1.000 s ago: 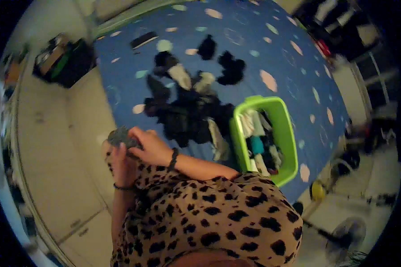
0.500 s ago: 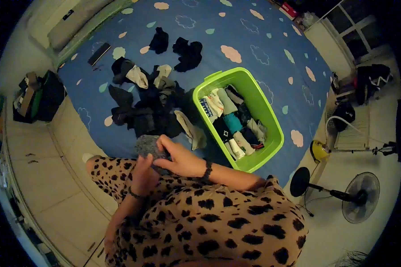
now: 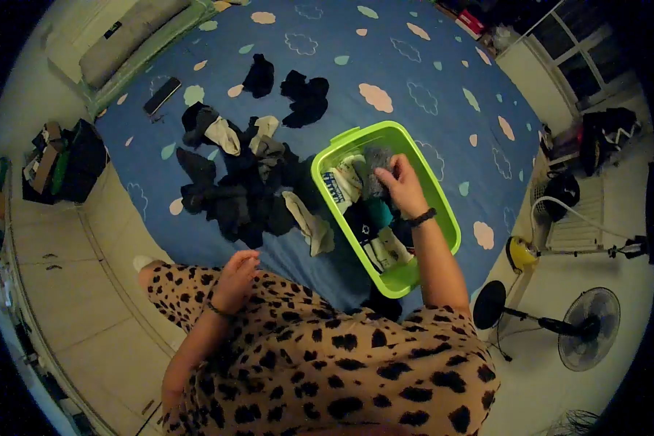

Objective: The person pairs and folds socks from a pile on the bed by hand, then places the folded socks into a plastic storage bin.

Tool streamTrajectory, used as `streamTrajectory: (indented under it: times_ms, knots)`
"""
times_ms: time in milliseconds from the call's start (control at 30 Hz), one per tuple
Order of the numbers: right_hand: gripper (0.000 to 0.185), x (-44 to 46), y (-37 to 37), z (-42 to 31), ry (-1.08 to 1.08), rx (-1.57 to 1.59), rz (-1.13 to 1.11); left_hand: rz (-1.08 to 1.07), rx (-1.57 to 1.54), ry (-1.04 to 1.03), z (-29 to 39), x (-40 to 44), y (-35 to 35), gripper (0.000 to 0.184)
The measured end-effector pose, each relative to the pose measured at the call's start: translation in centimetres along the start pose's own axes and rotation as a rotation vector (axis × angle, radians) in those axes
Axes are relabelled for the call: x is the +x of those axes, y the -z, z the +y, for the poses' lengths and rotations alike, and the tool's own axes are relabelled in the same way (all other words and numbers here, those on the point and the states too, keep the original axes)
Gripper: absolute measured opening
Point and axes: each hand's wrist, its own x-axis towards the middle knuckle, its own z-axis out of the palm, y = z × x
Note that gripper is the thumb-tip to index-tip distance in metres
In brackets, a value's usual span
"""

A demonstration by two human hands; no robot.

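Note:
My right hand (image 3: 403,190) is inside the upper part of the green plastic bin (image 3: 450,218), closed on a bundled grey sock (image 3: 377,161). Folded socks and small garments lie in rows in the bin, among them a teal piece (image 3: 378,214) and a white one with blue print (image 3: 336,186). Over my lap, my left hand (image 3: 236,282) holds nothing that I can see, its fingers loosely bent and a little apart. Beyond it on the bed is a loose pile of dark socks (image 3: 232,203). A pale sock (image 3: 309,224) lies between the pile and the bin.
Two dark sock clumps, one (image 3: 259,75) left of the other (image 3: 305,98), lie farther up the blue bedspread (image 3: 327,58). A black flat object (image 3: 162,96) is at the left. A fan (image 3: 587,327) stands right of the bed, and a dark box (image 3: 76,160) at the left.
Both hands were together on the grey sock over my lap. My right hand has carried it rightward into the bin. My left hand has let go and stays near my lap.

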Motion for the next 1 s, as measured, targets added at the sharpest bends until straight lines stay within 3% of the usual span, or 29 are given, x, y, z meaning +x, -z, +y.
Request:
streamTrajectory:
  times_ms: [67, 167, 200, 267, 300, 433, 567, 733, 800, 867, 1000]
  knots:
    - [0.031, 0.0, -0.6, 1.4, -0.049, -0.041, -0.019, -0.019, -0.533, 0.015, -3.0, 0.8, 2.0, 0.023]
    - [0.031, 0.0, -1.3, 0.7, 0.026, -0.226, -0.046, -0.133, -0.745, -0.017, -2.9, 0.9, 3.5, 0.025]
    - [0.031, 0.1, -0.8, -0.5, 0.021, -0.228, -0.053, -0.129, -0.75, -0.01, -2.9, 0.8, 3.5, 0.025]
    - [0.03, 0.6, 0.6, -2.6, 0.083, -0.603, 0.146, -0.134, -0.683, 0.002, -2.7, 1.1, 3.4, 0.029]
    - [0.03, 0.8, 1.0, -3.3, 0.036, -0.713, 0.13, -0.137, -0.687, -0.002, -2.5, 1.2, 3.3, 0.029]
    - [0.031, 0.9, 0.0, -2.0, 0.19, -0.884, 0.121, -0.167, -0.67, 0.047, -2.2, 1.5, 3.0, 0.031]
    - [0.03, 1.8, -0.4, -0.4, 0.187, -0.945, 0.152, -0.172, -0.573, -0.008, -1.1, 1.1, 2.8, 0.034]
    - [0.028, 1.7, -0.3, -1.6, 0.27, -0.907, 0.186, -0.193, -0.758, 0.02, -2.3, 1.5, 3.6, 0.035]
    - [0.024, 1.8, -0.6, -1.2, 0.31, -0.983, 0.147, -0.217, -0.793, 0.028, -1.7, 1.2, 3.5, 0.032]
    - [0.019, 2.0, -0.5, -1.2, 0.468, -1.37, 0.144, -0.192, -0.82, 0.063, -2.2, 1.6, 3.5, 0.028]
    - [0.017, 2.7, -0.1, -0.3, 0.571, -1.487, 0.31, -0.208, -0.833, 0.022, -2.4, 1.6, 3.6, 0.022]
